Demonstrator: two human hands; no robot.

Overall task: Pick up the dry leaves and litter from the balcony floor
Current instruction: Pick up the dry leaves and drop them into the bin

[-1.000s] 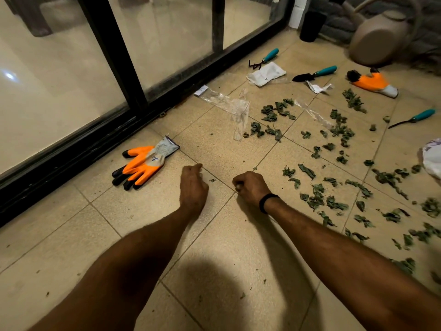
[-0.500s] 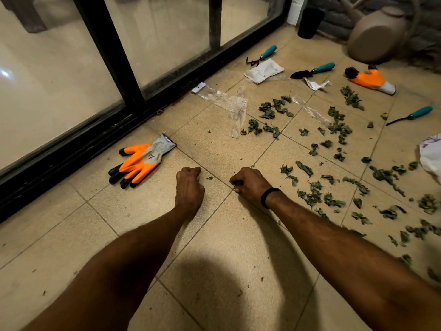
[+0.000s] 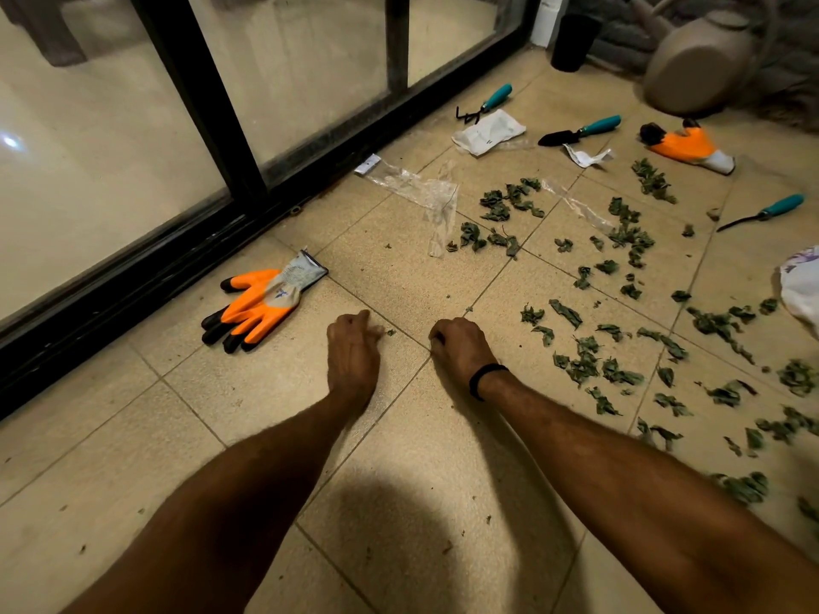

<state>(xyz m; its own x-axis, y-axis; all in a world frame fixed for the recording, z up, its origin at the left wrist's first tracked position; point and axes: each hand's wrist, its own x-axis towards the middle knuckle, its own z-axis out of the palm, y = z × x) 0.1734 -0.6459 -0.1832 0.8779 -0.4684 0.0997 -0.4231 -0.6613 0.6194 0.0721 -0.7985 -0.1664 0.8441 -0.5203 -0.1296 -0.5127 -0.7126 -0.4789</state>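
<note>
Your left hand (image 3: 354, 352) has barely moved in the last second, but its loosely bent fingers now blur toward a leaf crumb (image 3: 391, 332) just beyond them; you cannot tell if they grip anything. Your right hand (image 3: 461, 347) stays curled, its contents hidden. The dry leaves (image 3: 585, 365) still cover the floor (image 3: 421, 436) to its right, so most of the picking remains.

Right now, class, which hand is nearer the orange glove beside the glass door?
The left hand. It sits just right of the glove; the right hand is farther right again.
</note>
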